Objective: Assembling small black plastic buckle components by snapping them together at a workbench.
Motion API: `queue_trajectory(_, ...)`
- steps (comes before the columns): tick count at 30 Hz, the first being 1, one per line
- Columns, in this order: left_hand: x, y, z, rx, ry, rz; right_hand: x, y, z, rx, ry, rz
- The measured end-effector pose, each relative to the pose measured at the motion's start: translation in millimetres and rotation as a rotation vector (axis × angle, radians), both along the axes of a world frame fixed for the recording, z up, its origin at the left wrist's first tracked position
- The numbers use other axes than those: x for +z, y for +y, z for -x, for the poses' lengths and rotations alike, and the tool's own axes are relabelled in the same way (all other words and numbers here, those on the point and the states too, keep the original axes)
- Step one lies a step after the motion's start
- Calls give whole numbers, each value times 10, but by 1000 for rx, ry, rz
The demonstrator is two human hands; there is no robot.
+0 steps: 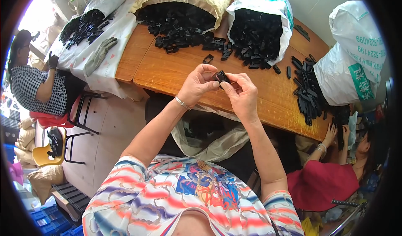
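Above the near edge of the wooden table, a small black plastic part (222, 76) is pinched between my two hands. My left hand (199, 82) grips it from the left with thumb and fingers. From the right, my right hand (241, 92) closes on the same part, its thumb against the near side. Fingers cover some of its outline. Just beyond my hands lies a loose black rectangular part (207, 59). Farther back, a heap of similar black parts (176, 39) spills out of a yellowish sack (184, 0).
A white sack (285, 10) holds more black pieces, with long black strips (309, 91) heaped to its right. Below the table edge, an open pale bag (226, 146) hangs near my lap. A person in checks sits left; another in red works right. A grey glove (99, 56) lies left.
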State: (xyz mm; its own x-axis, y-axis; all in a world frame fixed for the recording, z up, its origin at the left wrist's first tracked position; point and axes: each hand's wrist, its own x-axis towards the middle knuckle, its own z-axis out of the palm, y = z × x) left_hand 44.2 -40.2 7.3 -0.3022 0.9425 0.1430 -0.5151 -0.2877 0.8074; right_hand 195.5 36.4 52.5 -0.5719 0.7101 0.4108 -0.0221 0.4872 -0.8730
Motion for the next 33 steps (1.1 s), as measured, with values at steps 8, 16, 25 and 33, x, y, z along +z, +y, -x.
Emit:
queue_trajectory(8, -61, -70, -19, 3, 28, 69, -122, -16, -49, 1, -43, 99)
queue_trajectory(16, -89, -80, -27, 9, 86, 35, -96, -65, -94, -39, -67, -54)
queue_trajectory(25, 140, -237, -432, 271, 598, 220, -378, -178, -115, -138, -85, -364)
queue_trajectory(33, -210, -740, -479, 130, 1152, 101, -290, 187, -438, 222, -414, 349)
